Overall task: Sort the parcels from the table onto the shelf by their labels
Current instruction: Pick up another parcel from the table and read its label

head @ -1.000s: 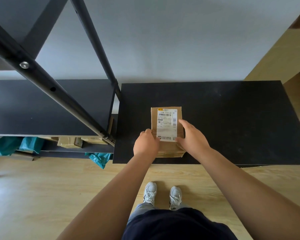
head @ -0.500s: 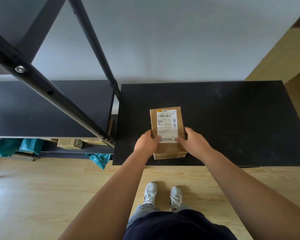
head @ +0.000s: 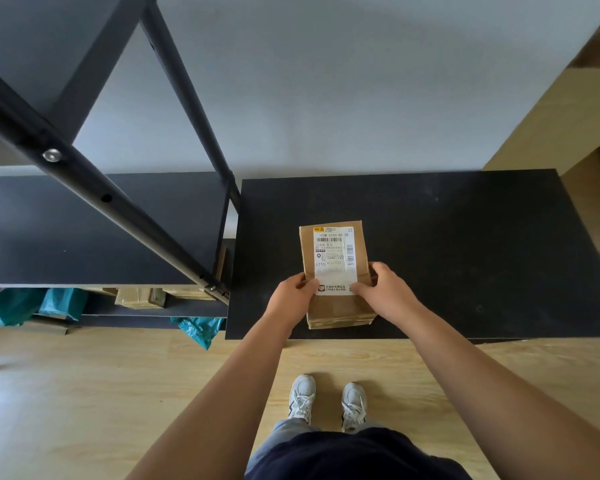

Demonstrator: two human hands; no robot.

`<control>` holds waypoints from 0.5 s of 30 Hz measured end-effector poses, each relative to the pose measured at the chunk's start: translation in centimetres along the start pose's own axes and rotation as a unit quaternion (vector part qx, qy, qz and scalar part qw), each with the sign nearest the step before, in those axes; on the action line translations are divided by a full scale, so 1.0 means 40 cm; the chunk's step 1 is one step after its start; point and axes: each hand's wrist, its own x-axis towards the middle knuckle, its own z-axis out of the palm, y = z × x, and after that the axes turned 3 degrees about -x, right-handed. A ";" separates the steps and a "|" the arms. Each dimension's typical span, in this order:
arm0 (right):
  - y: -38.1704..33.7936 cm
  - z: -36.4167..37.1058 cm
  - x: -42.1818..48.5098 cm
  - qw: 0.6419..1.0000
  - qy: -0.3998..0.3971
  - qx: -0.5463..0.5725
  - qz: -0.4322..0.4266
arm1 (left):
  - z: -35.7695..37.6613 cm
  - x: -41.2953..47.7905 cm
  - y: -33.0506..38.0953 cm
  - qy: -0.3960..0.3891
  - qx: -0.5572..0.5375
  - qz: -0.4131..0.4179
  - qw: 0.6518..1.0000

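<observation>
A view from above, looking down past a person's 2 bare forearms to a black table (head: 465, 237) set against a pale wall. Only 1 parcel (head: 336, 271) is on it: a flat brown cardboard box, lying near the table's near edge, a little left of centre. A white shipping label (head: 334, 259) with a barcode covers most of its top face and faces up, probably so it can be read before sorting; "G155" is legible.

The left hand (head: 291, 296) grasps the parcel's near-left edge, thumb lying on the label's lower corner. The right hand (head: 385, 292) grasps the near-right edge the same way, fingers curling around the side. Both hands clasp the box at its near end, which leaves most of the label uncovered. Whether the far end has lifted off the table cannot be told.

To the left of the table, almost touching it, stands a black metal shelf (head: 84, 230). Its middle board is bare. On the board below, other brown boxes (head: 139, 296) and teal mailer bags (head: 32, 304) can be seen, with 1 teal bag (head: 198, 329) hanging over the near edge. This looks like the last parcel waiting.

Below, light wooden floor and 2 white sneakers (head: 326, 400).
</observation>
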 end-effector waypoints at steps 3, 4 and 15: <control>-0.019 -0.025 -0.022 0.998 0.028 0.055 -0.014 | -0.011 -0.022 0.027 0.021 -0.029 0.021 0.999; -0.027 -0.036 -0.030 0.996 0.039 0.075 -0.019 | -0.016 -0.032 0.039 0.031 -0.040 0.031 0.998; -0.123 -0.153 -0.137 0.972 0.075 0.211 -0.071 | -0.088 -0.158 0.167 0.065 -0.159 0.091 0.981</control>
